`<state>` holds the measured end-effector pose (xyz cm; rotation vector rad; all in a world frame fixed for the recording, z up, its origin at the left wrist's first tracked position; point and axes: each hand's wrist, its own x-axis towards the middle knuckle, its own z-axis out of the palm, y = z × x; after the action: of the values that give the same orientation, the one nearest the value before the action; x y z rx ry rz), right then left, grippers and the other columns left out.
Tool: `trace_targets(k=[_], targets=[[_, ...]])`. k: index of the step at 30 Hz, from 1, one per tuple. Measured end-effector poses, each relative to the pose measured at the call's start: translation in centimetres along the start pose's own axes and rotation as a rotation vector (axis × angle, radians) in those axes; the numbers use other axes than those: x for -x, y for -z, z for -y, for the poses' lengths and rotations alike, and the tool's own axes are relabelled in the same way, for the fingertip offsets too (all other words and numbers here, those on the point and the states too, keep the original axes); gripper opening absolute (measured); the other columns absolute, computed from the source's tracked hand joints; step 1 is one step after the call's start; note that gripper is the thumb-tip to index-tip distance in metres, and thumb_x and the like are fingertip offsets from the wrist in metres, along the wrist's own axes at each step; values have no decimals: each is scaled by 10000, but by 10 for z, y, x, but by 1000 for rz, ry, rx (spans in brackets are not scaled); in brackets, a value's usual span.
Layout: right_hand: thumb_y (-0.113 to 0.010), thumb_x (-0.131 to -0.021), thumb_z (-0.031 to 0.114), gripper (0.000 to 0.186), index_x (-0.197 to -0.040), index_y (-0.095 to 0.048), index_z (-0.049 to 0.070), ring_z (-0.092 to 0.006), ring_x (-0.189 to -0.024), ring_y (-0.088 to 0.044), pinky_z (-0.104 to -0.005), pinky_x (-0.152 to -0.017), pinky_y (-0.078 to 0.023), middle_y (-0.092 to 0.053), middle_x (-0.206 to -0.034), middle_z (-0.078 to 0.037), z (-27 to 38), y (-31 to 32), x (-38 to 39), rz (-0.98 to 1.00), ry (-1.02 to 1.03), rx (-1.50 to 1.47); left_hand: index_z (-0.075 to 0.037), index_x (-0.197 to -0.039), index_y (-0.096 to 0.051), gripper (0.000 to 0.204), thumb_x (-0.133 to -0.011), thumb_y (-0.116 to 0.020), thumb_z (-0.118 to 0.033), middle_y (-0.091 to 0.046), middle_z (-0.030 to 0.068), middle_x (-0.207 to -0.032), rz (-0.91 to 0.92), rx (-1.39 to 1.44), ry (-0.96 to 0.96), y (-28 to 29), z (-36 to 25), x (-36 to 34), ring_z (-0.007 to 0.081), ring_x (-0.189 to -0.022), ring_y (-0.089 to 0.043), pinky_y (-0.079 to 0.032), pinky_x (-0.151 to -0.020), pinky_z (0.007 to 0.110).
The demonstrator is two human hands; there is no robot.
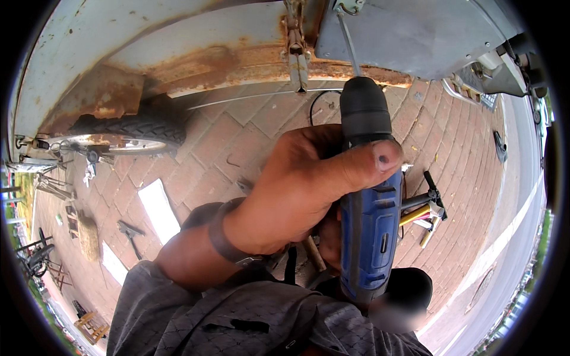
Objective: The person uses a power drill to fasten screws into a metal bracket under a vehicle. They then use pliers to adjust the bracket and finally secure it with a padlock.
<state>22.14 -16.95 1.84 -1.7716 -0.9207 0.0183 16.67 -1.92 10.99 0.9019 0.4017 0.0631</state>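
Note:
My left hand [309,184] is wrapped round the front of a blue and black power drill [371,237], its thumb lying across the top just behind the black chuck [365,107]. From the chuck a long, thin metal bit [349,44] runs up to the upper edge of a grey metal panel [409,35]. The bit's tip meets a small fitting there; how they engage is too small to tell. Under the drill's body, a little of my right hand [330,243] shows, closed against the drill's hidden grip. A dark band circles my left wrist.
Rusty vehicle bodywork [231,65] hangs overhead, with a spoked wheel [119,139] at left. On the brick paving [208,142] lie white sheets [159,210], pliers-like tool [130,236] and a bundle of tools [424,210]. A road [510,207] runs along the right.

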Motion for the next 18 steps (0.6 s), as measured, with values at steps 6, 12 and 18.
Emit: trace_targets(k=[6,12,18], targets=[[-744,-780,314,396,-1006,-603,20,-162,-613,-604,-277,-562,-503,-620,-770,-47,10,0,-16,-1,113,30,132,-1145,-609,699,-868,-708,-501,-693,166,-936,-17,-14,-9,3,1,-2,202,-797,-682,-542,-726,330],[-483,-1033,213,200,-1001,-570,36,-138,-545,-569,-234,-512,-485,-600,-701,-21,10,-7,4,35,-334,-203,127,-1123,-610,687,-871,-706,-505,-686,158,-895,-15,-10,-31,0,0,-3,187,-748,-676,-541,-652,309],[-321,-1064,331,369,-970,-535,46,-166,-481,-522,-276,-441,-463,-565,-655,-39,16,-4,-6,-18,-729,-1255,47,-951,-672,482,-867,-761,-419,-667,80,-720,-37,138,26,-2,-3,-1,116,-506,-621,-471,-387,239]])
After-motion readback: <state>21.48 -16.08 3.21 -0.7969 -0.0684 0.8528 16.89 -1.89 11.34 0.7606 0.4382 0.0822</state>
